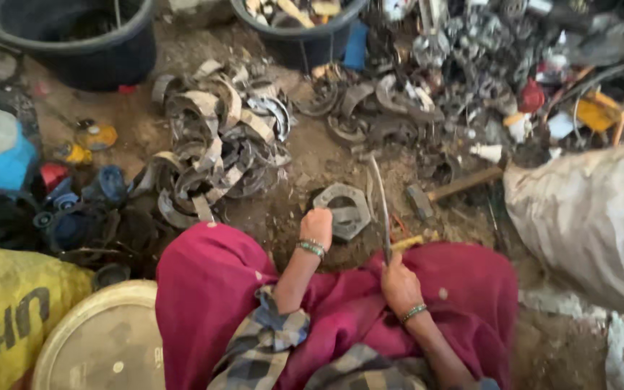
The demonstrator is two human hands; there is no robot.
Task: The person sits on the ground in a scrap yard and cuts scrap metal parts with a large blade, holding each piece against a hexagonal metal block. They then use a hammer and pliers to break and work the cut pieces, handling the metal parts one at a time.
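Observation:
My left hand [317, 225] is closed on the near edge of a grey hexagonal metal part [346, 209] that lies on the dirt ground in front of my knees. My right hand [399, 282] grips the handle of a long thin blade [380, 206], which points up and away over the ground just right of the hexagonal part. Both wrists wear green bangles. A dark red cloth [211, 289] covers my lap.
A heap of curved grey metal strips [218, 144] lies left of centre, and a scrap pile [471, 65] sits at the back right. Black tubs [74, 36] stand at the back. A hammer [449, 189], a white sack [594, 217], a yellow sack [9, 310] and a round lid [102, 339] surround me.

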